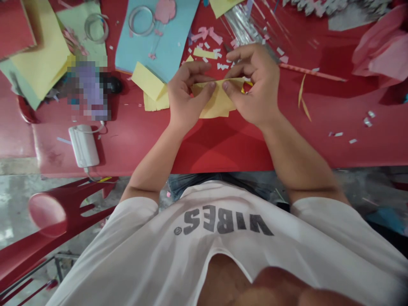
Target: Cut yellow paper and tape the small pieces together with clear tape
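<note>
- A red table [223, 144] is spreading across the upper half of the view, and its front edge is passing just above the person's lap.
- A white T-shirt [223, 238] printed with "VIBES" is covering the person's chest below that edge.
- A red plastic chair [47, 214] is standing beyond the table's edge at lower left.
- A stack of yellow and green paper sheets [38, 53] is lying at the table's far left, and a blue paper sheet [156, 36] is lying near the hands.
- Crumpled pink paper [382, 46] is bunching at upper right.
- A folded yellow paper [216, 100] is sitting on the table between both hands.
- The left hand [186, 95] is pinching that paper between thumb and curled fingers.
- The right hand [251, 83] is pinching it too, its thumb just beside the left thumb.
- A second yellow paper [149, 87] is lying just beside the left hand.
- A white power adapter [84, 145] is resting near the table's edge, its cable trailing off.
- Small paper scraps [366, 121] are dotting the tabletop.
</note>
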The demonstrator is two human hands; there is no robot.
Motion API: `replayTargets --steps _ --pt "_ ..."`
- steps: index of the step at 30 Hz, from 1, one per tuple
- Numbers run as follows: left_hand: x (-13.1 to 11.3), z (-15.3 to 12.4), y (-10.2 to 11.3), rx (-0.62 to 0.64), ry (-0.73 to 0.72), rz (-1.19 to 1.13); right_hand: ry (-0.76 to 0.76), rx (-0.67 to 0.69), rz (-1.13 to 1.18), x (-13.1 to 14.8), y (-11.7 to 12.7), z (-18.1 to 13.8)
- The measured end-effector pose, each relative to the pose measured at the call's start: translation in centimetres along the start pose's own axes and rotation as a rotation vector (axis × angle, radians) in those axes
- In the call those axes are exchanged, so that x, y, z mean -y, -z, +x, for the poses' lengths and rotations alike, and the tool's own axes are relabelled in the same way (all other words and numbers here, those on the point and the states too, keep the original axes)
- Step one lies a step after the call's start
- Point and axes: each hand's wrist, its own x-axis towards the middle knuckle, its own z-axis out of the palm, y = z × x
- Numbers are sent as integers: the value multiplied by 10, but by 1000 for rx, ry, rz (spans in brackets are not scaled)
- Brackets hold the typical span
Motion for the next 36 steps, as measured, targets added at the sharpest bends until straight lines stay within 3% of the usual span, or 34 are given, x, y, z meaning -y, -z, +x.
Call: replayTargets --steps 5,12,23,27,30,36 --pt "-3 -1 1 -2 -8 56 40 -10 -17 -1 -3 -1" --pt "8 4 4 43 24 -72 -12 -32 -27 0 0 -1" --pt "17 10 7 39 -48 -89 90 -77 32 5 -2 1" --pt "5 9 8 17 -57 -54 71 -25 -51 12 6 0" --pt "-15 5 10 57 45 -31 -5 98 -216 20 12 0" --pt "-34 5 11 95 146 40 138 137 -281 31 13 0"
